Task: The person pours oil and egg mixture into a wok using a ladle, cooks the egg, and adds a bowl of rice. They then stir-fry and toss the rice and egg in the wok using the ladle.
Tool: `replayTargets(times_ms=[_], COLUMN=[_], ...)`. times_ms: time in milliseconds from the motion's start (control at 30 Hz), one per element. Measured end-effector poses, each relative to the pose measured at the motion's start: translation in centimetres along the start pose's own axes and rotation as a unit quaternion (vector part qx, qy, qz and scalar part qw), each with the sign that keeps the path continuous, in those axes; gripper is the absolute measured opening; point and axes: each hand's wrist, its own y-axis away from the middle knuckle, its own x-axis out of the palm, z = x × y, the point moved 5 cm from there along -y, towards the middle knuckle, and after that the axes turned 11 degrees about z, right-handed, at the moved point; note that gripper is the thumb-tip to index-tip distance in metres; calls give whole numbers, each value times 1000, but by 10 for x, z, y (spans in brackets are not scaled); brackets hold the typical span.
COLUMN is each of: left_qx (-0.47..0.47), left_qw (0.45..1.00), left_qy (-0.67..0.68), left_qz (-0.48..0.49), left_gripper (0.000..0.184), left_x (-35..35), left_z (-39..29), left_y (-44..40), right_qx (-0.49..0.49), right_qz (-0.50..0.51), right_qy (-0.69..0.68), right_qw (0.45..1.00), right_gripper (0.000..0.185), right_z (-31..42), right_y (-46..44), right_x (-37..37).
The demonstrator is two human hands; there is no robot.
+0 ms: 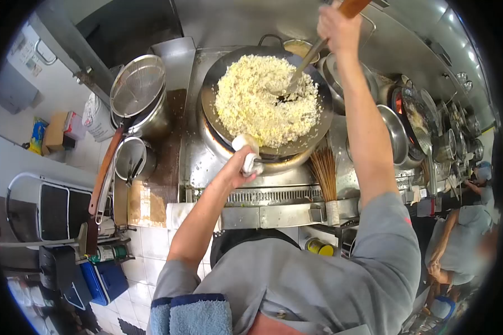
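A large black wok (325,120) sits on a round burner, heaped with yellow-white fried rice (257,95). At the wok's near edge, my left hand (241,167) is closed around a folded white cloth (246,146) that covers the wok's handle. High on the right, my right hand (339,30) grips the wooden handle of a long wok spatula (307,62). Its metal head rests in the rice right of the middle, partly buried, beside a small patch of bare dark wok.
A strainer (138,84) lies over a steel pot at left, near a smaller pot (134,159). A bamboo brush (324,167) stands right of the burner. A steel bowl (394,134) and another wok over flame (411,111) are further right. A co-worker (458,240) stands at far right.
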Motion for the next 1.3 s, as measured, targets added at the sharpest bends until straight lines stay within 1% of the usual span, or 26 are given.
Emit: replayTargets(times_ms=[67,167,233,367,400,433,500,533,600,633,667,700,767,800,867,900,933,967,1033,1067,1100,1133,1167,1233,1267,1300], left_qx=[8,-7,-18,5,67,121,150,144,157,171,135,120,161,172,207,177,215,225,187,169,200,211,227,216,204,263], left_qw=[1000,1000,1000,995,994,988,984,984,983,983,983,986,982,980,972,975,971,971,976,976,978,975,966,974,976,964], left_qy=[0,-11,-7,97,87,78,95,101,88,57,97,109,80,90,105,131,81,68,109,131,56,60,72,72,81,22], left_qz=[0,5,9,19,-16,-51,-35,-33,-35,-39,-76,-26,-55,-50,-30,-36,-69,-37,-22,38,3,-22,104,-5,-8,-29], left_gripper=[21,19,18,24,25,26,31,32,33,34,32,31,29,29,30,33,37,40,38,27,18,17,15,20,32,36], left_x=[2,-4,-1,7,17,29,58,69,84,85,91,75,58,56,58,55,72,81,80,71,68,66,43,55,48,29], left_z=[-5,-5,-2,-6,-8,1,33,47,75,75,60,47,17,36,75,110,123,129,106,81,48,27,37,86,117,146], left_y=[3,2,4,-10,-11,-8,18,44,84,95,96,71,25,22,28,45,80,101,103,81,62,40,1,36,51,58], right_qx=[-64,-26,44,124,110,80,22,51,62,64,88,68,15,-12,12,1,9,16,-7,-4,-27,-48,-31,-6,9,20], right_qz=[-14,-143,-166,-78,-144,-196,-245,-246,-167,-131,-101,-121,-164,-211,-230,-226,-190,-152,-134,-158,-172,-190,-214,-241,-247,-225], right_qy=[-20,-60,-64,-97,-25,33,125,118,2,-59,-59,-11,93,227,181,147,48,-51,-64,-31,33,99,85,46,23,-26], right_qw=[998,988,983,984,983,977,961,961,984,988,989,990,982,951,956,963,981,987,989,987,984,976,973,969,969,974], right_gripper=[32,29,17,18,18,20,22,20,16,16,15,14,13,12,13,14,17,21,26,26,27,27,27,27,28,28], right_z=[34,-20,-53,18,45,37,-6,-15,23,47,66,65,47,41,30,32,52,82,129,138,115,92,81,71,74,85], right_y=[-31,-17,-5,18,50,65,46,24,5,2,21,43,77,73,36,21,18,21,62,91,109,127,123,100,87,73], right_x=[-6,-32,-30,-3,13,16,5,-4,-2,0,7,15,32,31,10,-2,-4,0,17,28,32,36,33,19,7,-2])
